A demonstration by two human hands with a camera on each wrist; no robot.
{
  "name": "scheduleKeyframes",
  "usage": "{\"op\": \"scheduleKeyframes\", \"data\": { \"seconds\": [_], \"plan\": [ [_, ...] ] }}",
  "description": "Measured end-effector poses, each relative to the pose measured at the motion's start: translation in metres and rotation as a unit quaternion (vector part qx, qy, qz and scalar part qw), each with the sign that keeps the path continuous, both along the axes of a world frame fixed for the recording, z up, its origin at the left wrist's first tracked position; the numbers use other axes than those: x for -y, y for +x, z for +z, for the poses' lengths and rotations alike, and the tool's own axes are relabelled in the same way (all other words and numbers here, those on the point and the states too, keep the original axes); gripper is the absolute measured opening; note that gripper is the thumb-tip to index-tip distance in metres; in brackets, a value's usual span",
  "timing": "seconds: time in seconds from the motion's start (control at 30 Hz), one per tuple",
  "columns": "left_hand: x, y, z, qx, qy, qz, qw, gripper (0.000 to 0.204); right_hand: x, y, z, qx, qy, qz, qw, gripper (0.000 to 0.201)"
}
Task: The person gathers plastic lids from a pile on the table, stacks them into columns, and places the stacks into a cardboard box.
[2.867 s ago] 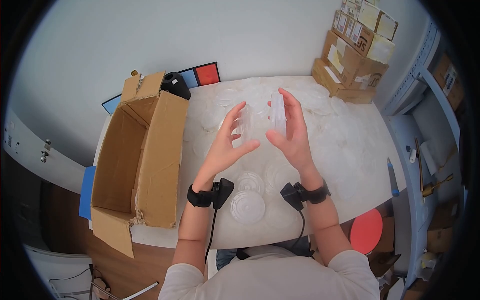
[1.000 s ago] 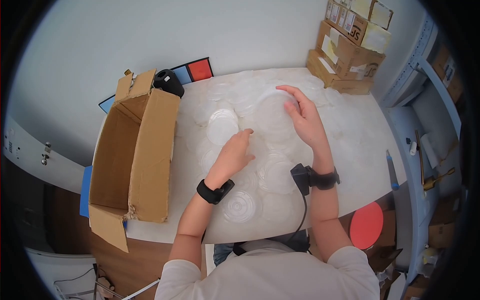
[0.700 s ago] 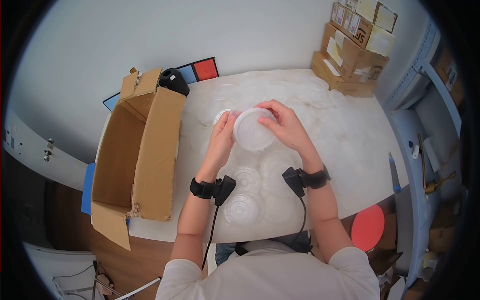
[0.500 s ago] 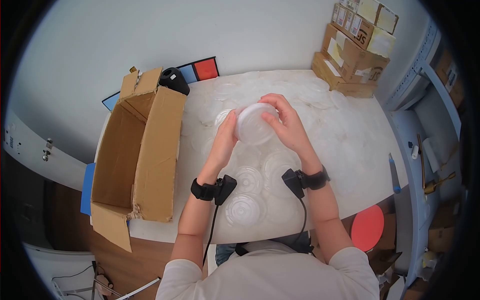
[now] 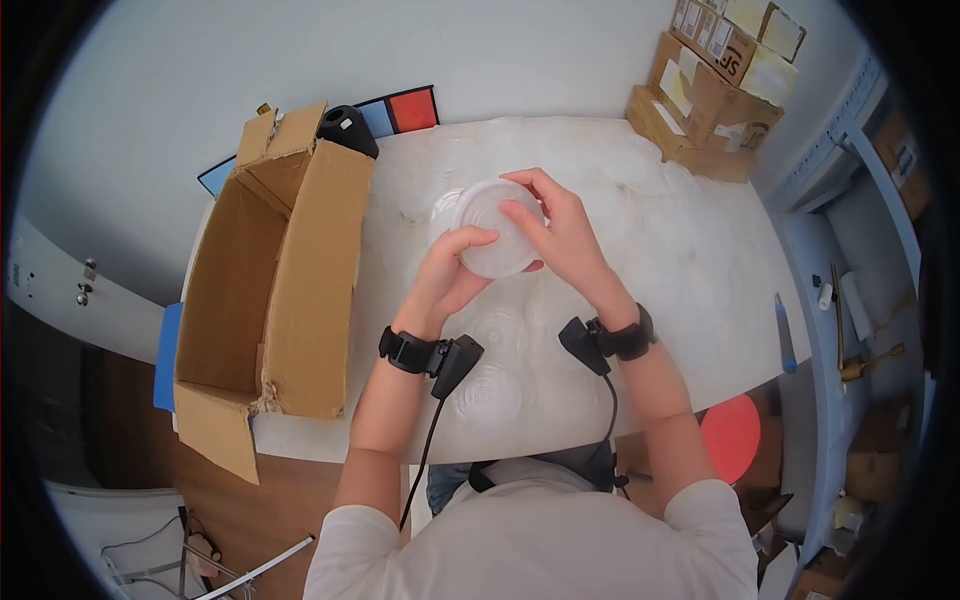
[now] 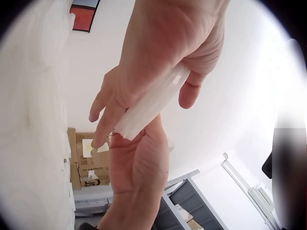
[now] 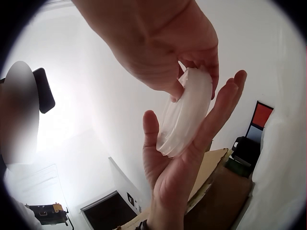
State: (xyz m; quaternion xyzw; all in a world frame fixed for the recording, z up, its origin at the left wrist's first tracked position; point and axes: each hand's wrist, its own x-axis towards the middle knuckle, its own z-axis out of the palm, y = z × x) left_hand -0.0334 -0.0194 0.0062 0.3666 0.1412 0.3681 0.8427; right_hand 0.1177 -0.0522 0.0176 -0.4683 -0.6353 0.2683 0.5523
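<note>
A short stack of round, translucent plastic lids (image 5: 508, 252) is held up between both hands above the table. My left hand (image 5: 445, 275) cradles it from the lower left, thumb over the front face and the other fingers behind. From the upper right, my right hand (image 5: 568, 235) pinches the rim, thumb in front and fingertips at the far edge. Edge-on in the right wrist view, the lids (image 7: 188, 117) show several layered rims resting against the left palm. In the left wrist view the left hand hides part of the stack (image 6: 151, 108).
Many similar clear lids (image 5: 487, 395) lie spread over the white table (image 5: 690, 290). An open cardboard box (image 5: 315, 290) stands at the left. Stacked cartons (image 5: 710, 100) are at the back right, and a blue-handled tool (image 5: 785, 335) lies near the right edge.
One second ago the left hand was low over the table while the right held lids alone. Both hands then came together on the stack, and the left thumb moved across its front.
</note>
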Motion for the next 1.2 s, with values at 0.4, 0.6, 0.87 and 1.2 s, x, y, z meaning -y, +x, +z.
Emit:
{"op": "scheduleKeyframes", "data": {
  "seconds": [0.4,0.6,0.87,1.2],
  "plan": [
    [0.083,-0.071,-0.004,0.044,-0.058,0.045,0.996,0.071,0.1,-0.01,-0.001,0.484,0.1,-0.012,0.87,0.039],
    [0.132,-0.117,-0.065,0.036,-0.1,0.063,0.992,0.077,0.158,-0.036,-0.037,0.5,0.041,-0.022,0.865,0.035],
    [0.139,-0.136,-0.069,0.029,-0.079,0.039,0.996,0.078,0.157,-0.038,-0.039,0.337,0.053,-0.127,0.931,0.017],
    [0.115,-0.113,-0.044,0.001,-0.004,0.057,0.998,0.075,0.138,-0.034,-0.048,0.38,0.051,-0.146,0.912,0.012]
  ]
}}
